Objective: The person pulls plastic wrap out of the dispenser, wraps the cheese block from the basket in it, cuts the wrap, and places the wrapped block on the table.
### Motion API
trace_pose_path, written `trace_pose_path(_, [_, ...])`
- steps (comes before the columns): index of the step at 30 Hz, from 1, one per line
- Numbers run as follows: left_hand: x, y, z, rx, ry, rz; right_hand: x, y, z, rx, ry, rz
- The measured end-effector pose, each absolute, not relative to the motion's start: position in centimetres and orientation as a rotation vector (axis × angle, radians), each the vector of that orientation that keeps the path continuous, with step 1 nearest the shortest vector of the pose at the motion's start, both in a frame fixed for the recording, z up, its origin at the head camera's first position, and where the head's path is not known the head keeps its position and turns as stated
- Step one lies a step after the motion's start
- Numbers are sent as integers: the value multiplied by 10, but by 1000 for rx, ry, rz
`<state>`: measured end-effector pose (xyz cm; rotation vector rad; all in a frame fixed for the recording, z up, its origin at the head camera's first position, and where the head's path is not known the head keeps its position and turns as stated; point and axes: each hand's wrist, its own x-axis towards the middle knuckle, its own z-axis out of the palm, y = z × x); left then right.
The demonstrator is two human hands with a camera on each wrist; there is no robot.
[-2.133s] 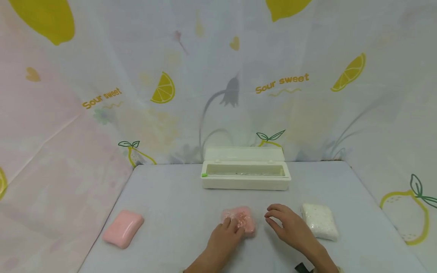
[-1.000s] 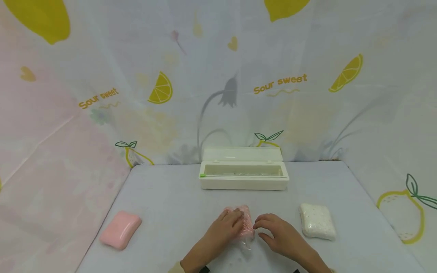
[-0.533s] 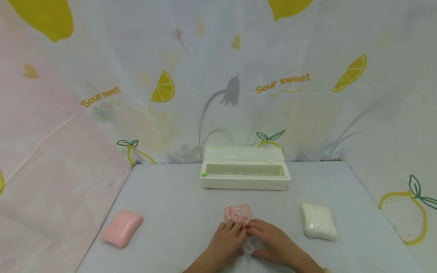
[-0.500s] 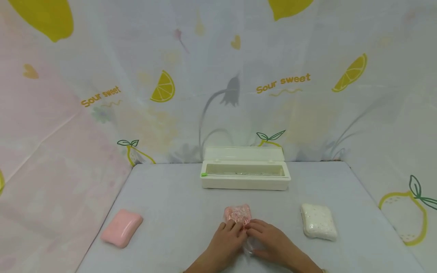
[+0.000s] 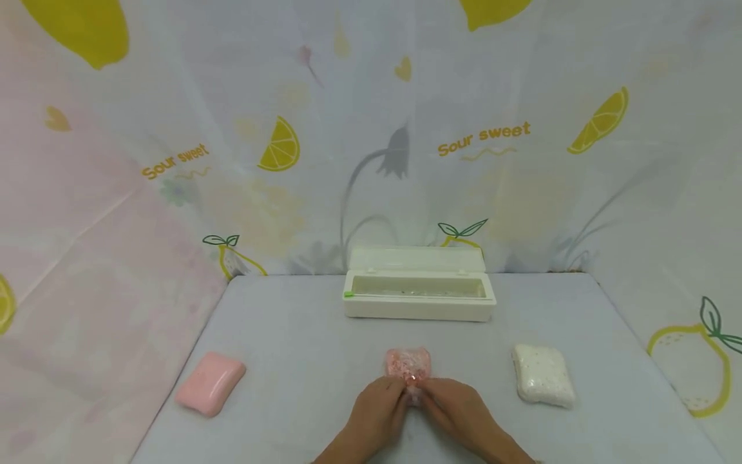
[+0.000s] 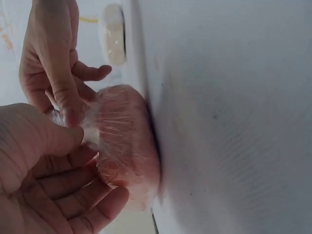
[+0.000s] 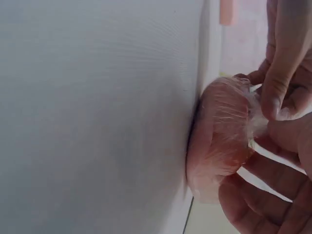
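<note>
A: What does the head view show?
B: A pink soap-like bar (image 5: pixel 408 363) lies in front of the white cling-film dispenser (image 5: pixel 418 311), on the person's side. The left hand (image 5: pixel 375 412) and right hand (image 5: pixel 460 412) come together at the bar's near edge, on clear film (image 5: pixel 413 394).
A: And the others?
B: The white bar (image 5: pixel 543 376), in front and to the right of the dispenser, looks wrapped. The plain pink bar (image 5: pixel 211 384), in front and to the left, shows no film I can make out.
A: The left wrist view?
B: Both hands pinch the gathered film between thumb and fingers, right beside each other.
A: And the right wrist view?
B: Creased film covers the bar's top and visible side; the gather stands off, unflattened. I'd judge the covering mostly done, that loose gather left. The underside is hidden.
</note>
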<state>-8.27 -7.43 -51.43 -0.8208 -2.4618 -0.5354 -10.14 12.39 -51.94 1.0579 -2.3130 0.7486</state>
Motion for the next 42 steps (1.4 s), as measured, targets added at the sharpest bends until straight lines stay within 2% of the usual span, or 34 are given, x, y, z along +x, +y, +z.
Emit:
trace_pose_path(5, [-94, -71, -513, -695, -2508, -687, -109, 113, -517, 863, -2415, 745])
trace_pose_path(10, [-106, -70, -515, -703, -2511, -488, -119, 108, -517, 802, -2396, 580])
trace_pose_path(17, [-115, -81, -512, -991, -2445, -460, -123, 110, -518, 1030, -2335, 663])
trace_pose_path(21, [-114, -91, -507, -1178, -2503, -421, -117, 116, -516, 1159, -2373, 548])
trace_pose_path(28, [-111, -104, -510, -1247, -2664, -314, -115, 127, -510, 1383, -2521, 334])
trace_pose_path(36, [-113, -98, -513, -1230, -2558, -463, -124, 137, -515, 1331, -2515, 731])
trace_pose_path(42, [-108, -93, -490, -1063, -2580, -969, -132, 142, -501, 1153, -2588, 1284])
